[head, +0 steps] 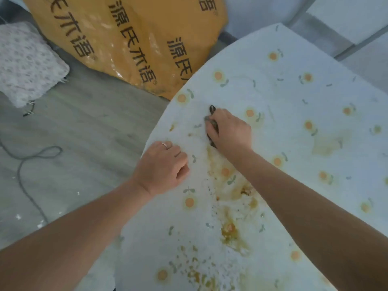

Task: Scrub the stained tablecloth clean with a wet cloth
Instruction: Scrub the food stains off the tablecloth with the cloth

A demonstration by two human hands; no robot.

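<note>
One flowered tablecloth lay spread, brown-stained in several patches. One orange bag and one cushion sat beyond. Of two hands, the left hand rested clenched on the tablecloth's edge; the right hand gripped one dark cloth against it.

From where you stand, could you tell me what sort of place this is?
Likely a home room, perhaps a dining area: a flowered tablecloth, a cushioned seat and an orange bag on the floor.
</note>
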